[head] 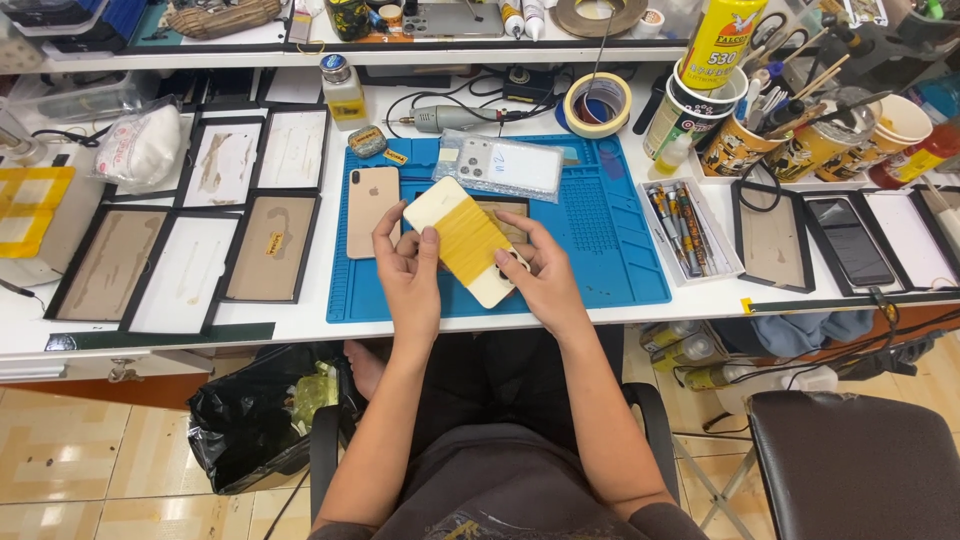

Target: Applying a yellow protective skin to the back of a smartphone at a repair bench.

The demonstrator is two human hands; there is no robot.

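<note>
Both forearms extend from the seated person to a cream phone back panel (465,240), held tilted above the blue work mat (610,250). Left hand (408,268) grips its near-left edge; right hand (540,275) pinches the camera-cutout end. Yellow tape bands its middle. Judged step: smoothing or inspecting; firm thumb pressure is needed next.

A phone repair workbench in a small workshop.
A blue silicone work mat (610,250) covers the centre of the white bench (300,320); a tray of screwdrivers (685,235) sits right of it, framed screen panels (190,250) fill the left of the frame, cups of tools (770,130) crowd the upper right, and a tape roll (597,104) and a rotary tool (450,119) lie at upper centre.
</note>
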